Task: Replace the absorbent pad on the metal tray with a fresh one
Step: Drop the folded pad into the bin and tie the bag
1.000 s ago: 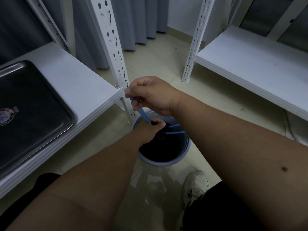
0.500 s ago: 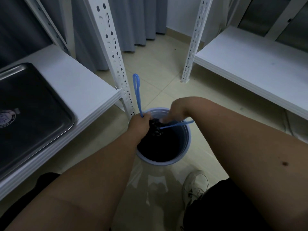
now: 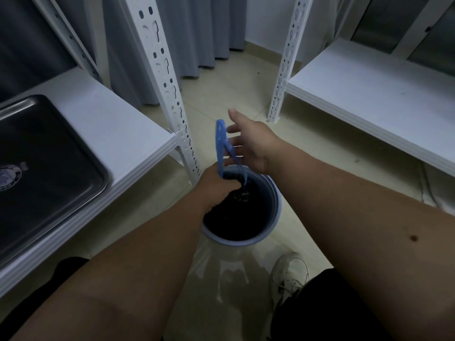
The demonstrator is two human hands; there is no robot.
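Note:
The metal tray (image 3: 49,168) lies on the white shelf (image 3: 110,114) at the left. Its dark inside shows only a round mark near the left edge, and I see no pad on it. On the floor between the shelves stands a blue bin (image 3: 275,212) lined with a black bag (image 3: 236,217). My left hand (image 3: 219,185) is closed on the gathered top of the bag and on its blue drawstring (image 3: 220,143), which stands up as a loop. My right hand (image 3: 248,146) hovers just behind the loop with its fingers spread, holding nothing.
A perforated white upright (image 3: 162,70) stands at the left shelf's corner, close to the bin. A second white shelf (image 3: 369,94) with its own post runs along the right. My white shoe (image 3: 288,274) and a glossy patch of floor lie below the bin. Grey curtains hang behind.
My right hand has let go of the blue drawstring at the bin's rim, risen and opened. The two strap loops now stand together above my left hand, which stays on the bag.

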